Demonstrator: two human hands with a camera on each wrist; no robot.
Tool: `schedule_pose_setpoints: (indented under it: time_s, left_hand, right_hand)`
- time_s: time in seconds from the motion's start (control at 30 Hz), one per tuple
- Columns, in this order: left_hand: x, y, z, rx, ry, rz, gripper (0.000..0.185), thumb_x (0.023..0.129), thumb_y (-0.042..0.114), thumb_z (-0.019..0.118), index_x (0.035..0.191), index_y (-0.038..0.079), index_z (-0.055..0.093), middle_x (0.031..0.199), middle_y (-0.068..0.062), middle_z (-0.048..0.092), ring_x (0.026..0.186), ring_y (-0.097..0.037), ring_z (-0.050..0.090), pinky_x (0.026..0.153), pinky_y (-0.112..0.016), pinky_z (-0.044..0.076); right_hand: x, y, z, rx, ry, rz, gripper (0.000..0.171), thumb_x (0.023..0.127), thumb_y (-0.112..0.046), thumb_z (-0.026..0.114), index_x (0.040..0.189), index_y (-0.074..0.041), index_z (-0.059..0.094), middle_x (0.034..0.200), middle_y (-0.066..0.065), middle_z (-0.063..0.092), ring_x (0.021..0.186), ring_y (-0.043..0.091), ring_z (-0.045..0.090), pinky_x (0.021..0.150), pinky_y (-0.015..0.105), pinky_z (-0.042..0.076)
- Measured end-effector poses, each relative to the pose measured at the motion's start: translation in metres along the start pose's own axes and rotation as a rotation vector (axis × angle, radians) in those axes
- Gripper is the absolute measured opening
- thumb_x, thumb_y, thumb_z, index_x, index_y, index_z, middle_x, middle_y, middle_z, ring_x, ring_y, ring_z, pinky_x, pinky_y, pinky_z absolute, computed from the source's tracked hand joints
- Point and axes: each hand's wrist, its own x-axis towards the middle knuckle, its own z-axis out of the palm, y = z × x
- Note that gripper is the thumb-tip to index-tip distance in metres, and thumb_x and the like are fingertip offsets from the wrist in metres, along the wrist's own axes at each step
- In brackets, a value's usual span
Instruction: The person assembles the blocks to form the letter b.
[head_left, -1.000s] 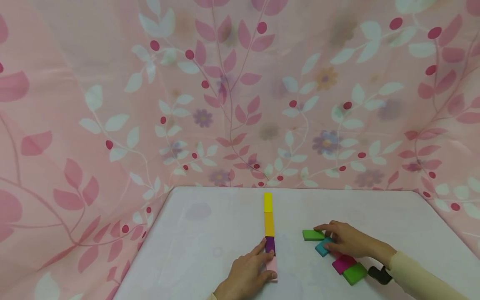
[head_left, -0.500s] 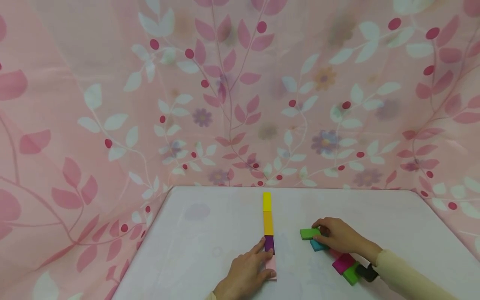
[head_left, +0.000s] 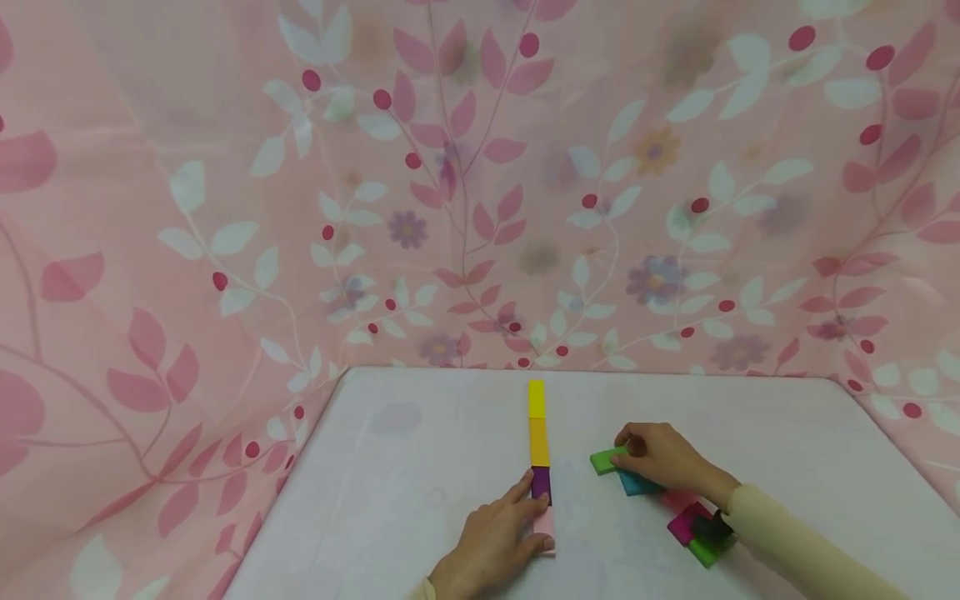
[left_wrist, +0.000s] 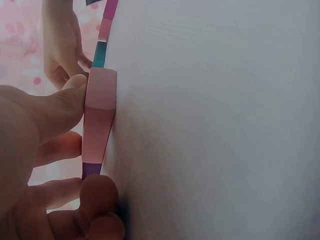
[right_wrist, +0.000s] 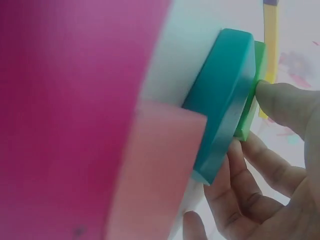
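On the smooth white table (head_left: pixel 420 467) a row (head_left: pixel 539 454) of flat rectangular blocks lies end to end, running away from the person: yellow block (head_left: pixel 536 398) the farthest, then orange block (head_left: pixel 538 442), purple block (head_left: pixel 541 483) and pale pink block (head_left: pixel 545 527) the nearest; their faces look matte and their edges a little rounded; the left hand (head_left: pixel 495 542) rests at the near end of the row, its forefinger laid straight along the left side of the purple block and its thumb (left_wrist: pixel 60 107) pressing on the pink one, the fingers relaxed and not curled round anything; to the right of the row, near but apart, the right hand (head_left: pixel 663 457) pinches a flat green block (head_left: pixel 604 460) with curled fingers; a teal block (head_left: pixel 636 484) with rounded corners lies touching it, partly under the hand; beside the wrist lie a magenta block (head_left: pixel 681 524) and a second green one (head_left: pixel 702 552); a pink cloth (head_left: pixel 225 208) printed with leaves and berries hangs behind.
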Motion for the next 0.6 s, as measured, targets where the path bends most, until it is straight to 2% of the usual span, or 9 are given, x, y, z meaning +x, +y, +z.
schedule_pose_setpoints:
  time_s: [0.2,0.4,0.6]
  left_hand:
    - [0.002,0.001,-0.001,0.004,-0.013,-0.011,0.057,0.094,0.052,0.076,0.145,0.032,0.066,0.168,-0.003,0.046,0.135,-0.033,0.064,0.096,-0.058,0.056]
    - [0.003,0.002,-0.002,-0.004,-0.032,-0.038,0.056,0.093,0.053,0.077,0.144,0.033,0.067,0.168,-0.001,0.046,0.134,-0.032,0.066,0.097,-0.057,0.056]
    - [0.003,0.002,-0.001,-0.012,-0.036,-0.044,0.057,0.092,0.054,0.077,0.144,0.034,0.067,0.168,-0.002,0.046,0.133,-0.033,0.066,0.098,-0.059,0.056]
  right_hand:
    - [0.013,-0.002,0.003,0.035,0.002,0.083,0.035,0.094,-0.035,0.082,0.113,-0.008,0.070,0.082,-0.006,0.063,0.074,0.009,0.054,0.065,0.023,0.046]
    - [0.027,-0.003,0.007,0.009,0.006,0.060,0.030,0.095,-0.032,0.082,0.109,-0.008,0.070,0.078,-0.006,0.062,0.069,0.008,0.052,0.061,0.023,0.044]
    - [0.043,-0.011,0.013,-0.009,-0.025,0.098,0.031,0.096,-0.035,0.081,0.110,-0.011,0.069,0.079,-0.005,0.061,0.070,0.012,0.053,0.064,0.025,0.046]
